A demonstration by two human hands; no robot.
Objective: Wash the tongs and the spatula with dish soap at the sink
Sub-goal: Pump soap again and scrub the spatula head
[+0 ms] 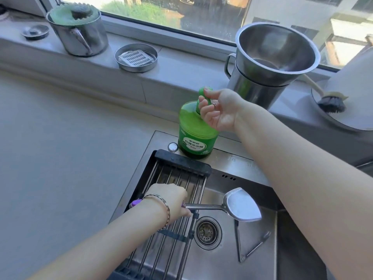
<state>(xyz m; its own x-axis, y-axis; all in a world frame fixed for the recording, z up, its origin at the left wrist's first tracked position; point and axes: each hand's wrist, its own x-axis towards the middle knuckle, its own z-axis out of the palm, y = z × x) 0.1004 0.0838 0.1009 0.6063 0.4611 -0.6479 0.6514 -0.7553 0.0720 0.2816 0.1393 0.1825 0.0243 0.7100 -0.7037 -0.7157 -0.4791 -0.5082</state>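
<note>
By a grey desk under the window, the left hand grips the spatula over the steel sink, tongs lying inside, while the right hand pinches the cap of the dish soap bottle.

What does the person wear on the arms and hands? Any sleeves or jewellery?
No sleeves; both forearms are bare. The left hand has a thin twisted bracelet at its wrist. The right hand seems to wear a ring.
</note>
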